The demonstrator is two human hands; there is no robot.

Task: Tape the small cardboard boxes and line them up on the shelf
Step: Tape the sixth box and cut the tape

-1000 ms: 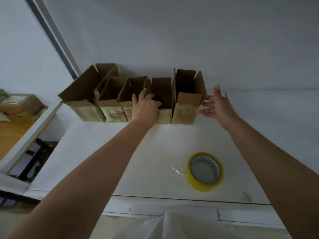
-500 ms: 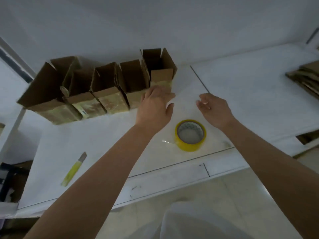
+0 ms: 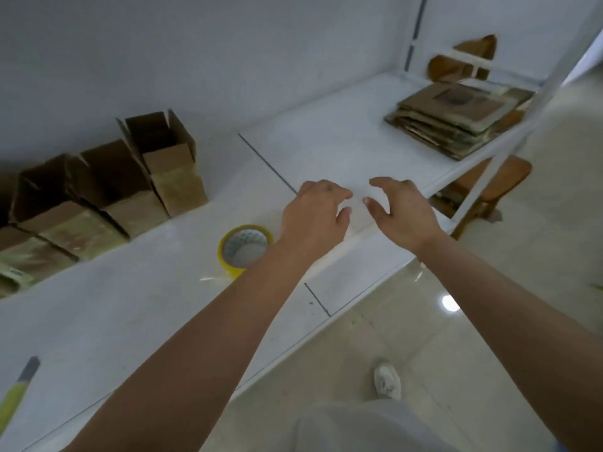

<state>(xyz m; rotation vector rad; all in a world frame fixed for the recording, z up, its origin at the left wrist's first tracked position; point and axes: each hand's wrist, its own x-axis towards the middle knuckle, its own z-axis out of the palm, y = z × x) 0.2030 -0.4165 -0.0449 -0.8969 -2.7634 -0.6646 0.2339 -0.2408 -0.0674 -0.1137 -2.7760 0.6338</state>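
Several small cardboard boxes [image 3: 107, 194] stand in a row on the white shelf [image 3: 326, 151] at the left, tops open, taped sides facing me. The rightmost box [image 3: 169, 164] ends the row. A yellow roll of tape [image 3: 244, 247] lies on the shelf just left of my left wrist. My left hand [image 3: 313, 213] and my right hand [image 3: 401, 210] hover side by side over the shelf's front part, fingers loosely curled, holding nothing. A stack of flattened cardboard boxes [image 3: 456, 122] lies at the shelf's far right.
A yellow-handled box cutter [image 3: 16, 393] lies at the shelf's near left edge. A white upright post [image 3: 509, 138] frames the shelf on the right, with brown cardboard behind and below it. Tiled floor and my white shoe [image 3: 386, 380] show below.
Both hands have left the row of boxes and moved right, past the tape roll. My view has swung right, bringing the flat cardboard stack into sight.
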